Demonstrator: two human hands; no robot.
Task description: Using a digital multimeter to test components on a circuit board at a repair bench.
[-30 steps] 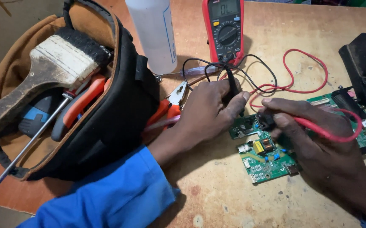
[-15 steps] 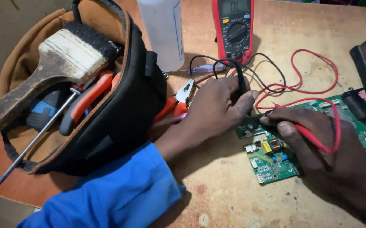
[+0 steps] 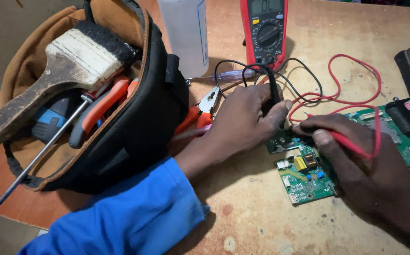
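Two probes meet the green circuit board (image 3: 309, 182) on the table: my left hand (image 3: 242, 123) pinches the black probe (image 3: 274, 92), my right hand (image 3: 356, 160) grips the red probe (image 3: 349, 141). Beyond stands the multimeter (image 3: 265, 28); the open tool bag (image 3: 134, 127) holds a paintbrush (image 3: 58, 71), screwdriver (image 3: 44, 151) and pliers (image 3: 101, 108).

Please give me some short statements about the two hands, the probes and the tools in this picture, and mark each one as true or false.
1. The left hand holds the black probe down on the green circuit board. True.
2. The right hand holds a screwdriver. False: it holds the red probe.
3. The multimeter lies on the wooden table beyond the hands. True.
4. The paintbrush lies flat on the table beside the board. False: it rests in the open tool bag.
5. The white plastic bottle lies on its side. False: it stands upright next to the bag.
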